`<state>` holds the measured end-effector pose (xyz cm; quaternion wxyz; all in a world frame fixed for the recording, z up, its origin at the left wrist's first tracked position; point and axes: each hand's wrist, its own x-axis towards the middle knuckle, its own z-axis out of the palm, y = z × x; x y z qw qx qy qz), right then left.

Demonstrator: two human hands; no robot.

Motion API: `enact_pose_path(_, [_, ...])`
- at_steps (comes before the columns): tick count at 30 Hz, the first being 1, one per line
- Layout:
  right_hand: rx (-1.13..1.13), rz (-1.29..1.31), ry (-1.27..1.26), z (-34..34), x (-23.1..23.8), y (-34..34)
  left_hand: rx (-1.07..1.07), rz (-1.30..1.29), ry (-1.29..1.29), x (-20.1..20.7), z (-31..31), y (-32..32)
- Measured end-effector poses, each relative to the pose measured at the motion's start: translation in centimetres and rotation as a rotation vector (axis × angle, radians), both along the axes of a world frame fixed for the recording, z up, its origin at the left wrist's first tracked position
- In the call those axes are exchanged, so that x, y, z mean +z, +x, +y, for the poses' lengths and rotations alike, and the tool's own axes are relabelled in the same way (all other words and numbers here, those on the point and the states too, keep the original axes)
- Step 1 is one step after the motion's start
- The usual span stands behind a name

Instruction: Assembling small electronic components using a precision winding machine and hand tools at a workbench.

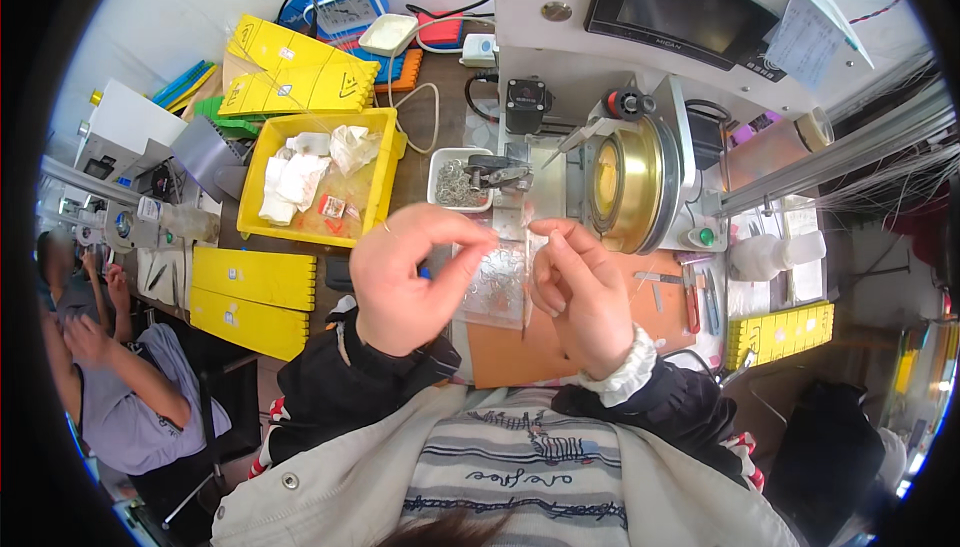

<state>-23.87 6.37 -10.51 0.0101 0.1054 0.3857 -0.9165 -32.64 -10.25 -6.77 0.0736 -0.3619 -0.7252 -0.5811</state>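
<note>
My left hand (pixel 408 282) is raised over the front of the bench, its thumb and index finger pinched together. Facing it, my right hand (pixel 582 292) also has thumb and index finger brought together, with the other fingers curled. Whatever lies between the fingertips is too small to make out. Beneath and between the hands, a clear plastic sheet or bag (pixel 495 297) with small bits on it rests on an orange board (pixel 510 357). Just beyond my fingertips stands a white dish (pixel 435 187) of small metal pieces, beside a dark metal machine part (pixel 500 169).
A machine with a round gold-coloured drum (pixel 645 187) stands at right, below a dark screen (pixel 675 7). Tweezers and red-handled tools (pixel 691 302) lie right. A yellow bin (pixel 262 229) and yellow notched boards (pixel 250 282) are at left. Another person (pixel 140 397) sits far left.
</note>
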Motion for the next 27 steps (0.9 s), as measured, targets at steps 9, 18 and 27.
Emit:
enact_pose_path(9, [-0.424,-0.174,0.074,-3.2,1.0,-5.9,-0.020,-0.301,0.136,0.6,-0.7,-3.5])
enact_pose_path(18, [-0.636,0.117,0.238,-4.7,-2.1,-4.6,-0.127,-0.398,0.158,0.5,0.9,-5.3])
enact_pose_path(27, [-0.594,0.181,0.286,-3.5,0.8,-5.7,-0.093,-0.319,0.063,0.2,2.6,-6.0])
